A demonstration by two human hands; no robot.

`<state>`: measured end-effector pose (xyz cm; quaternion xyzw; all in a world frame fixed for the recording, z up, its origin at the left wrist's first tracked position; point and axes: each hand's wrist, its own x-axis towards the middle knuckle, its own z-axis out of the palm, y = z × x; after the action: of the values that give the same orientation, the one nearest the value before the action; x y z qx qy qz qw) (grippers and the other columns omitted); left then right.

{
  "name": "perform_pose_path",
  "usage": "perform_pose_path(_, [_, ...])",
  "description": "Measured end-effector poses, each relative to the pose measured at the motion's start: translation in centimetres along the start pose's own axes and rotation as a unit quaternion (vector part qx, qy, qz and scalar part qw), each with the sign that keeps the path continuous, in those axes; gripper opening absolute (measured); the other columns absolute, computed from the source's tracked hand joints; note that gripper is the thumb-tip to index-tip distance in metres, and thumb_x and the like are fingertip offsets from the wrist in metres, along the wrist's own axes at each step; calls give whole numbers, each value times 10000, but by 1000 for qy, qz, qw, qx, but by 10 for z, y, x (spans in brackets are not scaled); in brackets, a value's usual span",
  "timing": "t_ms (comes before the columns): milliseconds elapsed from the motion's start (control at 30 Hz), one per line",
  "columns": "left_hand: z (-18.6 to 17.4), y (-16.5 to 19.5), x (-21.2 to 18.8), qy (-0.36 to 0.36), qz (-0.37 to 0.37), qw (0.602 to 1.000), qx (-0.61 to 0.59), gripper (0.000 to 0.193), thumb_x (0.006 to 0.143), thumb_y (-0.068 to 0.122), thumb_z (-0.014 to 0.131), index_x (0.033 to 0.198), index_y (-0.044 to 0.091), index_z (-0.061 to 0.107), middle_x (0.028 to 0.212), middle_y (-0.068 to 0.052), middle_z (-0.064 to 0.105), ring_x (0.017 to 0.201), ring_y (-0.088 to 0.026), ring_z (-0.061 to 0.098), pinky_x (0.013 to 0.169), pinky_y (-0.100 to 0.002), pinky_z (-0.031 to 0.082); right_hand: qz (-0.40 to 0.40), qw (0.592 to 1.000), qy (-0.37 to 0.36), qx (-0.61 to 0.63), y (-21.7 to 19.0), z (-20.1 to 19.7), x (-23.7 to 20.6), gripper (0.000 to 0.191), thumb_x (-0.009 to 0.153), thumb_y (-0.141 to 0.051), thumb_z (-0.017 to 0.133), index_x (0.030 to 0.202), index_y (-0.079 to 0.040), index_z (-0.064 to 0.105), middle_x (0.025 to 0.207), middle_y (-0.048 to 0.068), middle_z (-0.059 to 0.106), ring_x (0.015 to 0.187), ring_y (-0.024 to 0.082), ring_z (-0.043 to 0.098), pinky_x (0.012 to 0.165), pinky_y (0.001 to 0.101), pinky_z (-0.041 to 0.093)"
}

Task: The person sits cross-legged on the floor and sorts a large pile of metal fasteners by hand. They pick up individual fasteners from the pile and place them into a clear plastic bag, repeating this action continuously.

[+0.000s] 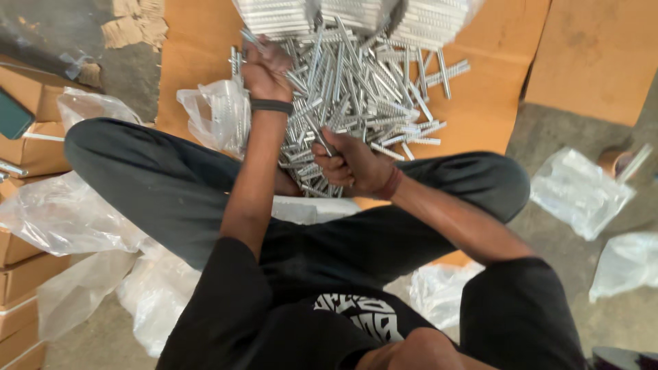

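Note:
I sit cross-legged on the floor before a heap of silver threaded metal rods spread on brown cardboard. My left hand, with a dark band at the wrist, is closed around a bunch of rods held upright at the heap's left edge. My right hand grips one or two rods at the near edge of the heap, just above my crossed legs. A clear plastic bag lies right beside my left hand.
Neat stacks of rods lie at the far end of the cardboard. Brown cartons stand at left, with clear plastic bags around them. More bags lie on the concrete floor at right, near a tape roll.

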<state>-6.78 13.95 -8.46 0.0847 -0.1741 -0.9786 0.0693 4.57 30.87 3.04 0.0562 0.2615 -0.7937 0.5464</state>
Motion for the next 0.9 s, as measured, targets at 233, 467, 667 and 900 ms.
perform_pose_path(233, [-70, -25, -24, 41, 445, 448, 775, 214, 893, 162, 325, 1052, 32, 386, 994, -87, 430, 907, -214, 436, 769, -323, 388, -33, 991, 101, -84, -16, 0, 17, 315, 842, -374, 314, 704, -100, 387, 480, -54, 272, 329, 42, 196, 284, 194, 184])
perform_pose_path(467, [-142, 107, -1, 367, 224, 594, 681, 178, 822, 119, 444, 788, -33, 530, 758, -145, 589, 680, -204, 519, 641, -288, 444, -58, 991, 98, -71, -27, -4, 26, 331, 851, -377, 314, 693, -96, 386, 470, -47, 294, 317, 47, 218, 279, 198, 191])
perform_pose_path(667, [-177, 81, 14, 180, 38, 435, 882, 276, 627, 105, 535, 848, -58, 519, 844, -217, 553, 825, -316, 538, 685, -325, 444, -76, 986, 106, -104, -32, 8, 29, 327, 853, -371, 314, 712, -89, 400, 468, -50, 290, 322, 45, 218, 287, 195, 195])
perform_pose_path(900, [-181, 68, 4, 158, -54, 385, 907, 261, 699, 151, 540, 893, -21, 507, 880, -194, 548, 838, -300, 536, 701, -348, 438, -87, 983, 102, -122, -25, 3, 19, 337, 853, -380, 318, 720, -84, 409, 482, -50, 296, 337, 42, 228, 292, 198, 205])
